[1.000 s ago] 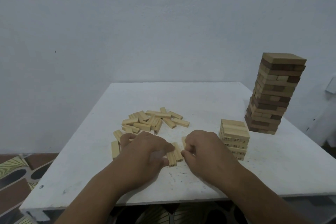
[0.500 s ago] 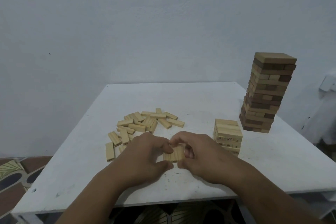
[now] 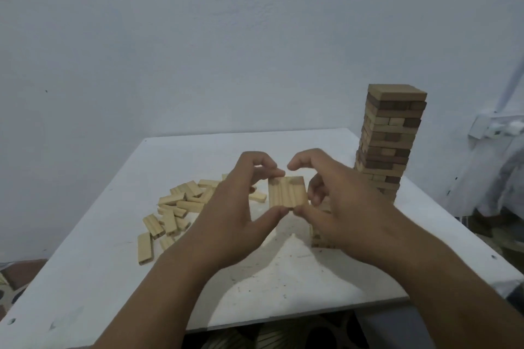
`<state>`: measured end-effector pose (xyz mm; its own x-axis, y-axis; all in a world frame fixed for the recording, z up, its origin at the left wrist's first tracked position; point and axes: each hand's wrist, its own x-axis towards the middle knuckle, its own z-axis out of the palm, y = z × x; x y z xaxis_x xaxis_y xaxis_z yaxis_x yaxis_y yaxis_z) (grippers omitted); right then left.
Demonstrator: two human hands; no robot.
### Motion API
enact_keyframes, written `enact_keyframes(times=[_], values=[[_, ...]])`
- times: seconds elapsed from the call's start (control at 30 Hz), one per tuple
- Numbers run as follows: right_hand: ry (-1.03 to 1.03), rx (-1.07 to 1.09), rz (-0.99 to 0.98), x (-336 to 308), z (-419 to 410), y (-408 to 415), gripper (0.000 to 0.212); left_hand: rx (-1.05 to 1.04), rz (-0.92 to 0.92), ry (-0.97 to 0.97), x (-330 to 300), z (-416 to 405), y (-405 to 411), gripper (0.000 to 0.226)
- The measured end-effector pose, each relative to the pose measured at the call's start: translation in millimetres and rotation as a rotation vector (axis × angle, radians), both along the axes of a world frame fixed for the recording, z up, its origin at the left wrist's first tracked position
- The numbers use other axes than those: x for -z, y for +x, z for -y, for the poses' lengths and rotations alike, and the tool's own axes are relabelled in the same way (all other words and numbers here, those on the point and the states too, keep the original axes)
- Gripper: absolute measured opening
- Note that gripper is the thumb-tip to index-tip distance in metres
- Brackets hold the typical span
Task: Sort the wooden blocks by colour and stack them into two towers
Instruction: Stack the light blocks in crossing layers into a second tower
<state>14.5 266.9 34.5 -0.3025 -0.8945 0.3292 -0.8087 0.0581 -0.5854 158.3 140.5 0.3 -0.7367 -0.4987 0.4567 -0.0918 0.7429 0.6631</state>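
Both hands are doing the work here: our left hand (image 3: 241,204) and right hand (image 3: 337,201) are pinching a little row of three pale blocks (image 3: 287,192) between them, thumbs under the near edge and fingertips on the far edge, held up off the table (image 3: 113,249) around the middle of the frame. Looks like we're about to set this layer on the short pale stack (image 3: 321,238), which is mostly hidden behind the right hand just below and right of center. Our tip for doing this well: keep even pressure from both sides so the three stay flush, come down level, and lay the row crosswise to the layer below if that's how it runs (can't tell from here). Let go gently, thumbs sliding out last, or the middle block may drop out. The leftover pale blocks (image 3: 175,207) sit in a loose pile at center left. At the right there's a tall tower (image 3: 388,142) of mixed brown tones near the table's far right corner, so we'd keep elbows away from it. The table's white and scuffed, with a plain pale bluish wall (image 3: 198,51) behind and patterned floor (image 3: 17,275) peeking at lower left.
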Motion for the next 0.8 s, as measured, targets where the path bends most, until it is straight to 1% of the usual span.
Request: enact_keyframes(times=[0.07, 0.27, 0.37, 0.47, 0.8], values=[[-0.024, 0.057, 0.008, -4, -8, -13, 0.059, 0.025, 0.006, 0.022, -1, -5, -15, 0.050], [-0.003, 0.090, 0.003, 0, -27, -45, 0.055, 0.070, 0.053, 0.060, 3, -17, -44, 0.056], [0.005, 0.113, -0.012, 0, -31, -50, 0.054, 0.085, 0.075, 0.083, 4, -19, -52, 0.059], [-0.004, 0.106, 0.017, 1, -35, -53, 0.053, 0.093, 0.101, 0.107, 6, -19, -59, 0.063], [0.023, 0.114, 0.024, 8, -34, -58, 0.051, 0.073, 0.110, 0.095, 9, -19, -63, 0.080]])
